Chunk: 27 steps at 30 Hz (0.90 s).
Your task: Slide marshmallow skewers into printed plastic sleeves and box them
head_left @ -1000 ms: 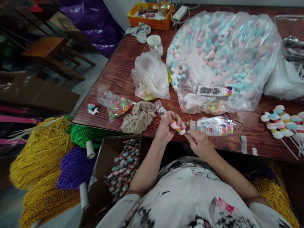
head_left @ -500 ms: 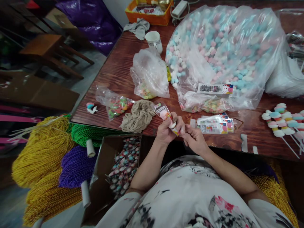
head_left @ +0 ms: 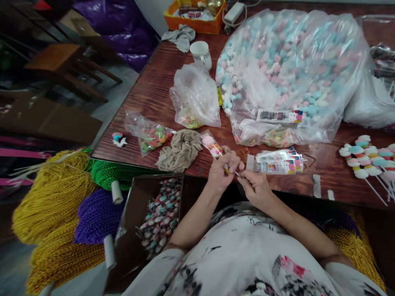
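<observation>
Both hands sit right at the near counter (head_left: 321, 164) edge, wrists hanging off it.
Left hand (head_left: 221, 170): fingers clamped round a candy skewer (head_left: 210, 144).
Right hand (head_left: 254, 187): fingers pinched together on the skewer's bare stick end, just beside the left thumb.
The skewer is tilted. Its top points up-left over the counter and its stick end down-right at the edge.

Room:
- Left is tight. A cloth (head_left: 182, 150) lies just beside the skewer top, with a small candy bag (head_left: 151, 137) past it.
- On the right, a label stack (head_left: 277, 162) is near the right hand. Then comes a bare strip of counter, then a skewer pile (head_left: 365, 158) well apart.
- Ahead, a big bag (head_left: 293, 61) fills the middle of the counter.
- Below the edge, left of the left arm, is an open box (head_left: 131, 222) full of wrapped pieces.

Skewer look: pink and white puffs inside a clear sleeve, and a thin pale stick. The lower part is hidden in the left fist.
</observation>
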Each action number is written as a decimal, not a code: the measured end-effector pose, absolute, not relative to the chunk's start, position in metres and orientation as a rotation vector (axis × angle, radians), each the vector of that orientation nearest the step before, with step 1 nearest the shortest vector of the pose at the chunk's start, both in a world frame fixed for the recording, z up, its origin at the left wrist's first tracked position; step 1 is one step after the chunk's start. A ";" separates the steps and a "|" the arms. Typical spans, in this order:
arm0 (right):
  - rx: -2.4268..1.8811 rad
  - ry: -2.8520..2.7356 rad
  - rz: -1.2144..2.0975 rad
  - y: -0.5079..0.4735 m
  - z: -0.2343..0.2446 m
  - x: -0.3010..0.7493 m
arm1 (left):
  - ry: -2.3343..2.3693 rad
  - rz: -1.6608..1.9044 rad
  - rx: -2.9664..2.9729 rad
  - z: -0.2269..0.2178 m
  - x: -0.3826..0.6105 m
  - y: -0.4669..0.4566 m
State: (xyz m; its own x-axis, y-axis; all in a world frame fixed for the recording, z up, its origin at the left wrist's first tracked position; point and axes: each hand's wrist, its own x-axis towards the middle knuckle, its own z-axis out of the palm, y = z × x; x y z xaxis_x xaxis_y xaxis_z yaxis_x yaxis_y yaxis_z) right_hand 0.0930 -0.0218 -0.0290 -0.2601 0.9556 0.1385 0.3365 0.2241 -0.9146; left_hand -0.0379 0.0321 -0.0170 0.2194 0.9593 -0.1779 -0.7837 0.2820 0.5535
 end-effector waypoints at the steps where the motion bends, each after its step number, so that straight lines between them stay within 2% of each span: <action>1: -1.199 -1.696 1.056 -0.020 -0.030 0.089 | 0.549 1.244 0.384 -0.018 -0.033 0.030; 6: -1.180 -1.416 1.155 -0.006 -0.039 0.082 | 0.706 1.327 0.552 -0.029 -0.020 0.016; 8: -1.215 -1.394 1.095 0.001 -0.039 0.095 | 0.793 1.206 0.794 -0.028 -0.028 0.004; 11: -1.259 -1.637 0.895 0.011 -0.031 0.127 | 0.941 0.907 1.463 -0.008 -0.053 -0.013; 14: -1.227 -2.026 0.658 0.018 -0.017 0.154 | 1.172 0.941 2.170 0.027 -0.079 -0.006; 17: -1.125 -2.374 0.369 0.020 -0.002 0.161 | 1.166 0.597 2.418 0.049 -0.086 0.020; 19: -1.069 -2.500 0.208 0.021 0.006 0.157 | 0.952 0.318 2.304 0.046 -0.080 0.036; 21: -1.026 -2.510 0.139 0.023 0.012 0.153 | 0.873 0.276 2.000 0.033 -0.069 0.041; 24: -1.019 -2.280 0.271 0.026 0.014 0.149 | 1.036 0.507 1.396 0.013 -0.052 0.031; 27: -1.139 -1.729 0.608 0.024 0.005 0.143 | 1.119 0.730 0.907 0.004 -0.039 0.016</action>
